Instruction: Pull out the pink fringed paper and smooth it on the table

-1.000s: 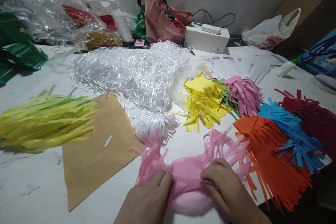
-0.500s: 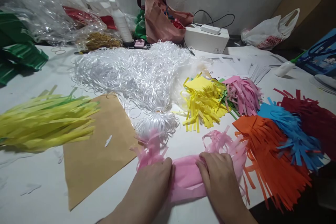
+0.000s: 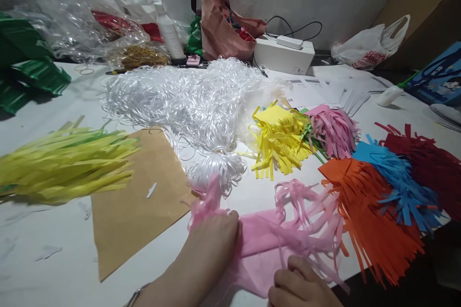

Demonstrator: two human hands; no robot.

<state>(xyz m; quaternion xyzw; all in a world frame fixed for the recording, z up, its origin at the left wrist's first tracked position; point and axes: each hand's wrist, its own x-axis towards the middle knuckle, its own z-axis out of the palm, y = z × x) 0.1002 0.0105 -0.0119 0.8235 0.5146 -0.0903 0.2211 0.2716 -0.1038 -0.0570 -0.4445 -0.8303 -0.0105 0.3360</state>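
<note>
Left hand (image 3: pixel 216 242) is clutching a thin pink fringed sheet (image 3: pixel 259 232); right hand (image 3: pixel 302 285) is curling its fingers at the sheet's 5 o'clock edge, grip unclear. From the sheet: shiny white ribbon heap (image 3: pixel 183 100) is sprawling at 11, yellow fringed bundle (image 3: pixel 283 139) is lying between 12 and 1, orange fringed bundle (image 3: pixel 367 206) is spreading near 3, flat brown paper piece (image 3: pixel 133 223) is lying between 9 and 10, yellow-green fringed strips (image 3: pixel 68 163) are overlapping its far corner.
</note>
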